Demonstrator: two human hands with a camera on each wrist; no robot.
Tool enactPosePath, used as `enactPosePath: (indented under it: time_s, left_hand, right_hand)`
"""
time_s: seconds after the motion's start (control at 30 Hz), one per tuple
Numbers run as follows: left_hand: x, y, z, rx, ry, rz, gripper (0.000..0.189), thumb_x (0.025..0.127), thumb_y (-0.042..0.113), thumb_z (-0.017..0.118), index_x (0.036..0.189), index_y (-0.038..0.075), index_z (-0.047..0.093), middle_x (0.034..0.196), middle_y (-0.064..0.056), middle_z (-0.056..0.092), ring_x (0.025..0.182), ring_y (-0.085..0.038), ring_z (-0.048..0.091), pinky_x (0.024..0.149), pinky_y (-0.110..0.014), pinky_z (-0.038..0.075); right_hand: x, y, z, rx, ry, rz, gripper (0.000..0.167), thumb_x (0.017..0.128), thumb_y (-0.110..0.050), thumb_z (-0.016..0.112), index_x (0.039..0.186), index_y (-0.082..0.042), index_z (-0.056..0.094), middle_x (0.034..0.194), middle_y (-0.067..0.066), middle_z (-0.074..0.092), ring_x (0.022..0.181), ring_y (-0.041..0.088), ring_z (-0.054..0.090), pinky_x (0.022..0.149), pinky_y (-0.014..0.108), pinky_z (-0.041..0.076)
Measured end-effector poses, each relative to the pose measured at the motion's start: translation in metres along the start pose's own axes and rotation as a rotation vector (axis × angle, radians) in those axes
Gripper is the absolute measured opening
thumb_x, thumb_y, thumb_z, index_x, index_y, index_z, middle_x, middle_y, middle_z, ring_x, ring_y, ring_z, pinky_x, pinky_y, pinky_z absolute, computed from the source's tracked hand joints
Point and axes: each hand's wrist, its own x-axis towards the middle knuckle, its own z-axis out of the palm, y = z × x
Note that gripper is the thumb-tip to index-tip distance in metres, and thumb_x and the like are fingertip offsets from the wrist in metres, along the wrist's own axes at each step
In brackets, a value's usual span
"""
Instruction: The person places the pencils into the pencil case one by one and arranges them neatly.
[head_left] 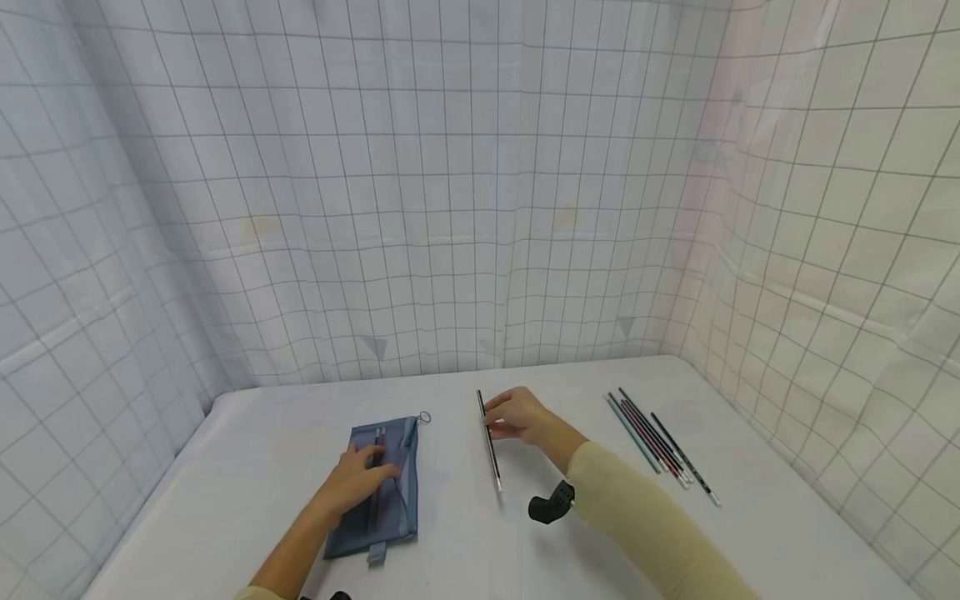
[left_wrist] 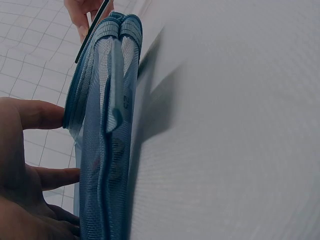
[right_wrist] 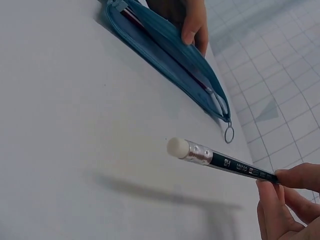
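Note:
In the head view a blue mesh pencil case (head_left: 390, 492) lies on the table at the left, with pencils showing through it. My left hand (head_left: 358, 479) rests on its upper side; the left wrist view shows fairly straight fingers (left_wrist: 50, 177) touching the case. The right wrist view shows the zipped side of the case (right_wrist: 165, 50) gaping, pencils inside. Right of the case, my right hand (head_left: 517, 414) pinches a black pencil (head_left: 491, 450) between thumb and fingers. Its white eraser (right_wrist: 178, 148) points away from that hand, above the table.
Several loose pencils (head_left: 648, 437), dark, red and teal, lie together on the right of the white table (head_left: 247, 483). One black pencil (head_left: 684, 458) lies slightly apart from them. A gridded white curtain (head_left: 480, 208) encloses the back and sides. A metal ring (head_left: 425, 417) hangs from the case's zipper.

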Motion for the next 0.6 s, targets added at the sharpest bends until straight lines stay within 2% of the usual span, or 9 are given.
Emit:
enactPosePath:
  time_s: [0.3, 0.6]
  left_hand:
    - [-0.002, 0.002, -0.001, 0.003, 0.000, 0.001, 0.074, 0.094, 0.037, 0.065, 0.147, -0.011, 0.045, 0.155, -0.051, 0.005, 0.140, -0.071, 0.009, 0.105, -0.083, 0.020]
    - [-0.001, 0.003, 0.000, 0.012, 0.014, -0.017, 0.074, 0.092, 0.036, 0.066, 0.147, -0.010, 0.046, 0.156, -0.050, 0.005, 0.140, -0.071, 0.009, 0.105, -0.082, 0.019]
  right_hand:
    - [0.000, -0.001, 0.033, 0.010, -0.016, -0.008, 0.025, 0.088, 0.011, 0.072, 0.113, 0.009, 0.069, 0.096, 0.015, 0.066, 0.073, 0.017, 0.067, 0.063, 0.027, 0.060]
    - [0.002, 0.007, 0.066, 0.022, -0.006, -0.020, 0.022, 0.085, 0.012, 0.075, 0.106, 0.007, 0.070, 0.095, 0.015, 0.066, 0.073, 0.018, 0.067, 0.063, 0.029, 0.061]
